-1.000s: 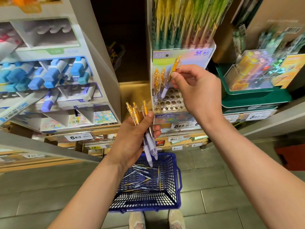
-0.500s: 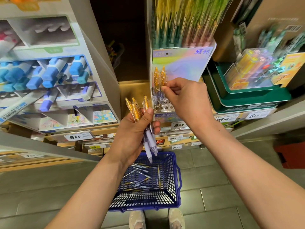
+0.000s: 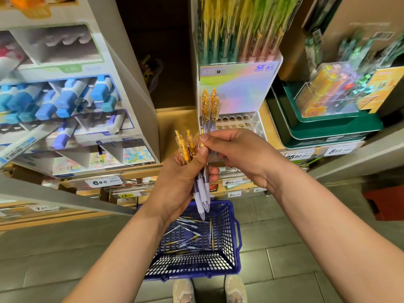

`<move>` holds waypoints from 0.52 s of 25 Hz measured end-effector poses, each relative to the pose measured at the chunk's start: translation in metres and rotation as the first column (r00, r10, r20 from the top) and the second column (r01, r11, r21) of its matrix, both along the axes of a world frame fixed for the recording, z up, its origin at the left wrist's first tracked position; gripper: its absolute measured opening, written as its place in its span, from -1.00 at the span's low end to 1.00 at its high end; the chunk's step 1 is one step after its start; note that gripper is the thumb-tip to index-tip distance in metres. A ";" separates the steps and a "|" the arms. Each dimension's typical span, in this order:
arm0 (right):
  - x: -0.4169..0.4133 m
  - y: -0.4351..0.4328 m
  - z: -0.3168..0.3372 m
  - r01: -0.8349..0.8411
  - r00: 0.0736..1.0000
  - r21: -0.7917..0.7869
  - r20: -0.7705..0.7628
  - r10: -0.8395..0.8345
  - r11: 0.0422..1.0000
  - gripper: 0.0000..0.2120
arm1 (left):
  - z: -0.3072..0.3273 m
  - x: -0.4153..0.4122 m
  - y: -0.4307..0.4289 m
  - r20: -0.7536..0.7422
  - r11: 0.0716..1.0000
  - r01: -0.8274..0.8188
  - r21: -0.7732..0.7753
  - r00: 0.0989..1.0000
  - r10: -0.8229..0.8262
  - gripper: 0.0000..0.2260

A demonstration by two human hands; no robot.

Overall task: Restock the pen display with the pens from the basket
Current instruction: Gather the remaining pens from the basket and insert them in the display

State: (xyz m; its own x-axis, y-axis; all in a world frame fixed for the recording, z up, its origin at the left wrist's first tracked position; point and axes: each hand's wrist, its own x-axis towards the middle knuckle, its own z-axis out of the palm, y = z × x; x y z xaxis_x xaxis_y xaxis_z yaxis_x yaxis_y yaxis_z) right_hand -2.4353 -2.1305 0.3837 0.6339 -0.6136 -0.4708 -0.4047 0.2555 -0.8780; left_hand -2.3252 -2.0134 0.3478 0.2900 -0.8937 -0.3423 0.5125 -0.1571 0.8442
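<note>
Display (image 3: 238,90) blurred; left hand (image 3: 181,178) (half-hiding pens (image 3: 184,147)).

Single head-worn wide-angle view, facing forward and down.
The pen display (image 3: 238,122) stands close ahead; the basket (image 3: 227,239) sits on the floor (image 3: 284,248) directly below the camera.

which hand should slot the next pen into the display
Right. The right hand pinches the top of one pen in the bunch and sits just below the display's free holes. The left hand is full, gripping the other pens.
</note>
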 end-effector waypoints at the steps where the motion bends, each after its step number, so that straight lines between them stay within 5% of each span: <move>1: 0.000 0.001 -0.001 0.038 0.999 0.005 0.019 -0.038 0.999 -0.72 | 0.000 0.000 0.000 0.005 1.000 -0.012 -0.002 1.000 0.012 -0.70; 8: 0.004 0.008 -0.003 0.324 0.929 0.043 0.172 -0.326 0.945 -0.65 | -0.005 -0.002 -0.004 0.014 0.999 -0.040 0.023 0.999 0.040 -0.76; 13: -0.005 0.012 -0.008 0.235 0.954 0.103 0.165 -0.249 0.967 -0.82 | -0.011 0.006 0.000 0.067 0.997 -0.032 0.063 0.997 0.028 -0.79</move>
